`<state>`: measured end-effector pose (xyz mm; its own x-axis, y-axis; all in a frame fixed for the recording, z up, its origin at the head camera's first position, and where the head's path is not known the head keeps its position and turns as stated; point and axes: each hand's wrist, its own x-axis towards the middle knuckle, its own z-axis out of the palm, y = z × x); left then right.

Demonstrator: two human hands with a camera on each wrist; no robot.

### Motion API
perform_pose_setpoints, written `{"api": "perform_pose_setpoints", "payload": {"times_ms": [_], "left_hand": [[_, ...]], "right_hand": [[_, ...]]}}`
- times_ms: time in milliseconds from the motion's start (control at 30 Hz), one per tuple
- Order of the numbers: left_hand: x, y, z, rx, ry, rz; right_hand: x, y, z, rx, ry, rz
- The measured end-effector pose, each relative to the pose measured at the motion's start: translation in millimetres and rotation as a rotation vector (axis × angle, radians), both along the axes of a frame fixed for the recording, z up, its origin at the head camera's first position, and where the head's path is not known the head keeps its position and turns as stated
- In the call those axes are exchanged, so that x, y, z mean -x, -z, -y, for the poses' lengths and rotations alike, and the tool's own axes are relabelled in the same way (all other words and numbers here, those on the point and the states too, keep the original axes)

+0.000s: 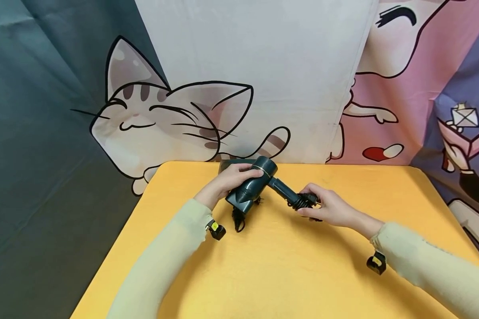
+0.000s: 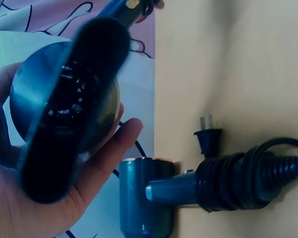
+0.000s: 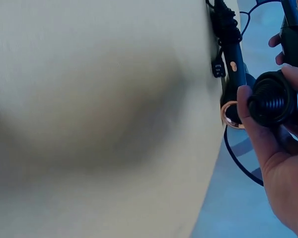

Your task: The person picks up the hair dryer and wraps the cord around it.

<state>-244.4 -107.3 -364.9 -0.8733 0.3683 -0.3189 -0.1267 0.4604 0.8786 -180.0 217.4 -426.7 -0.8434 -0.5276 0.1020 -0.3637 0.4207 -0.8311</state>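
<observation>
A dark green hair dryer with a flat nozzle is held tilted above the table by both hands. My left hand grips its barrel, fingers over the top; in the left wrist view the nozzle faces the camera. My right hand holds the end of the handle, where the black cord is wound round; the right wrist view shows this end between thumb and fingers. Behind it, a second hair dryer lies on the table, its cord wrapped about its handle and its plug sticking out. In the head view it is mostly hidden.
The yellow table has its far edge just behind the dryers. A cloth backdrop with a cartoon cat hangs beyond it. Small black cameras sit on both wrists.
</observation>
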Motion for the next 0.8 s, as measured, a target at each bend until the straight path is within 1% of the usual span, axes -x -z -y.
{"api": "perform_pose_setpoints", "payload": {"times_ms": [100, 233, 333, 433, 500, 600, 667, 800], "left_hand": [[5.7, -4.0, 1.2, 0.040, 0.043, 0.011], [11.8, -12.3, 2.8, 0.093, 0.102, 0.004], [14.9, -17.0, 3.5, 0.124, 0.112, -0.020], [17.1, -18.9, 4.1, 0.121, 0.074, -0.036], [17.6, -19.3, 4.9, 0.099, 0.033, -0.046], [18.1, -18.7, 6.7, 0.067, -0.017, -0.081], [17.6, -18.1, 8.1, 0.040, -0.032, -0.096], [15.6, -16.1, 11.3, 0.016, -0.030, -0.103]], "right_hand": [[-3.3, 4.5, 1, 0.066, 0.001, 0.089], [-7.1, 9.6, 1, 0.123, 0.017, 0.149], [-9.6, 13.9, 1, 0.154, 0.043, 0.187], [-12.6, 19.2, 0, 0.195, 0.082, 0.244], [-14.2, 23.0, -1, 0.233, 0.107, 0.299], [-14.7, 28.3, -4, 0.279, 0.151, 0.366], [-14.2, 31.1, -5, 0.299, 0.190, 0.402], [-12.7, 35.9, -10, 0.319, 0.279, 0.437]]}}
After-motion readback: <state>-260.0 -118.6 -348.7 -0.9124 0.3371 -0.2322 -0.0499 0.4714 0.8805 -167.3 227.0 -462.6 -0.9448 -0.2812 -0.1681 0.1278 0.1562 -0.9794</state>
